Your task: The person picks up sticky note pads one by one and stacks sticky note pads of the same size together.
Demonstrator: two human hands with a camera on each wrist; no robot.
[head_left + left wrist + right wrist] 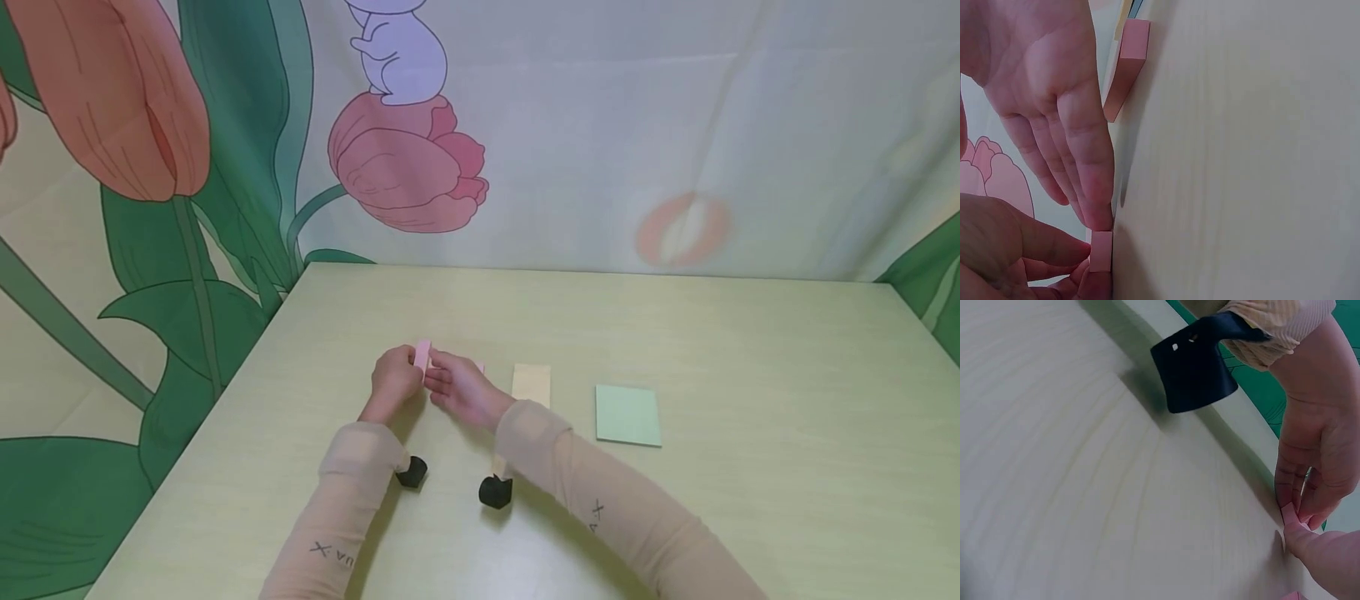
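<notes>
My left hand pinches a small pink sticky-note pad between thumb and fingers, near the tabletop. From the right, my right hand reaches across with fingers extended, and its fingertips touch or nearly touch that pad. In the left wrist view the pad shows its narrow face beside the right fingertips. A second pink pad lies farther along the table; in the head view the right hand covers most of it. The right wrist view shows both hands meeting at the held pad.
A cream pad lies just beyond the right forearm, partly covered by the sleeve. Farther right sits a square mint-green pad. Black wrist cameras hang below both sleeves, close above the pale table. A printed curtain hangs behind.
</notes>
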